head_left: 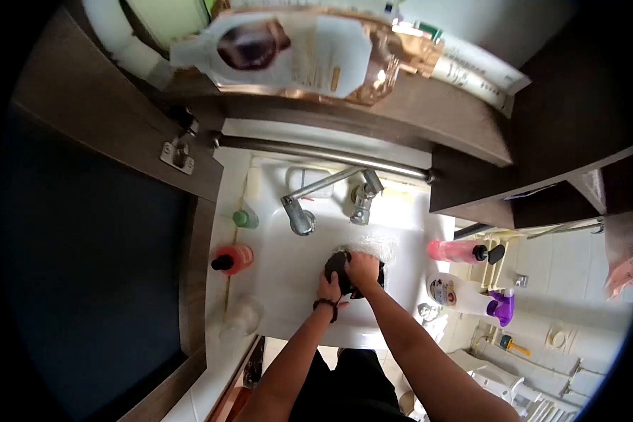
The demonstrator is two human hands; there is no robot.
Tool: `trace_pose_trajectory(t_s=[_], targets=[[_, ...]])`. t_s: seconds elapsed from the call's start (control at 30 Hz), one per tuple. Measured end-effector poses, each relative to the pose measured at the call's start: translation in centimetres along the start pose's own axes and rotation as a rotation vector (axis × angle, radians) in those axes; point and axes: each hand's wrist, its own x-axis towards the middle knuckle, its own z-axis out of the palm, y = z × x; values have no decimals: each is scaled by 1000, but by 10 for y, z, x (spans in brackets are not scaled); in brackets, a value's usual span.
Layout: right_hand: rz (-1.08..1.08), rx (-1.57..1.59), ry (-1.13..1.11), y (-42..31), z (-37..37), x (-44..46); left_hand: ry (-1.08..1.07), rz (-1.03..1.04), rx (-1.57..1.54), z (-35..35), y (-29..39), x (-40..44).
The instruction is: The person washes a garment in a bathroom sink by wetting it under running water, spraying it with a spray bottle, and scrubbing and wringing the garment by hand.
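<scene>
And here are the two forearms reaching down into the white basin (401, 320), a dark bracelet (325, 304) on the left wrist. The left hand (328, 287) curls against the near left edge of a black item (337, 264), thumb side showing; the right hand (362, 267) bends closed over its top, knuckles up, both having hold of it, though the fingertips are hidden. The item sits bunched on the basin floor, with a clear, wet-looking patch (380, 244) just past it. If it's as wet as it looks, a loosened grip could let it slide, and a hard rub could splash the bracelet. Out on the left rim stands a red bottle (238, 260), a green-capped bottle (246, 219) beyond; a stray elbow might tip either. On the right, a pink bottle (456, 251) and a white spray bottle (464, 295). Farther back, the faucet (362, 200) swings its jointed spout leftward; an upward jerk by the hands could knock it.
</scene>
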Motion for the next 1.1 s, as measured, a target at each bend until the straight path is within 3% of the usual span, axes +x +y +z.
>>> trace_pose_trajectory(t_s=[0.03, 0.07, 0.1, 0.13, 0.17, 0.2, 0.23, 0.27, 0.3, 0.37, 0.43, 0.5, 0.63, 0.7, 0.73, 0.83, 0.87, 0.9, 0.97, 1.0, 1.03, 1.07, 1.1], targets=[[31, 156, 43, -3, -5, 5, -7, -66, -23, -2, 12, 0], [-107, 310, 220, -4, -10, -9, -159, -274, -449, -18, 46, -23], [-103, 305, 222, 1, -22, -19, -317, -486, -876, -28, 65, -38], [-238, 353, 27, 9, -36, -29, -474, -267, -1099, -20, 32, -16], [-373, 400, -170, 18, -45, -38, -478, -269, -1102, -6, 0, 2], [-227, 526, -236, 29, -36, -50, -342, -45, -816, 4, -28, 19], [-230, 524, -234, 18, -43, -54, -201, 170, -522, 3, -22, 17], [-111, 337, 21, 5, -45, -62, -117, 373, -183, 2, -23, 6], [11, 146, 275, -10, -51, -69, -120, 373, -182, 1, -14, -10], [-29, 232, 193, -15, -38, -63, 101, 553, 224, 8, -2, -27], [-36, 71, 277, -10, -1, -51, 144, 452, 89, 7, 10, -29], [-29, 26, 426, -6, 16, -38, 55, 231, -41, -5, 23, -34], [13, -54, 342, -7, 24, -17, 40, 135, -150, -6, 10, -29], [89, 18, 222, -9, 17, -2, 56, 145, -171, 10, -16, -12], [-3, 165, 332, -8, 12, 0, 127, 118, -232, 23, -23, -5], [-180, 432, 368, -7, -8, -27, 215, -35, -487, 31, -42, 31], [-254, 443, 458, -15, -28, -47, -171, -174, -887, 24, -50, 42], [-24, 428, 199, -16, -42, -67, -577, -313, -1265, 21, -55, 50], [358, 373, -113, -46, -87, -78, -548, -337, -1181, 26, -49, 47], [358, 374, -107, -46, -77, -78, -244, -162, -832, 33, -32, 28], [158, 128, 149, -41, -56, -78, 50, 10, -474, 33, -13, 9], [-46, -123, 395, -33, -36, -75, 14, 32, -459, 21, 12, -14], [-46, -125, 392, -25, -16, -69, 13, 29, -460, 17, 16, -20]])
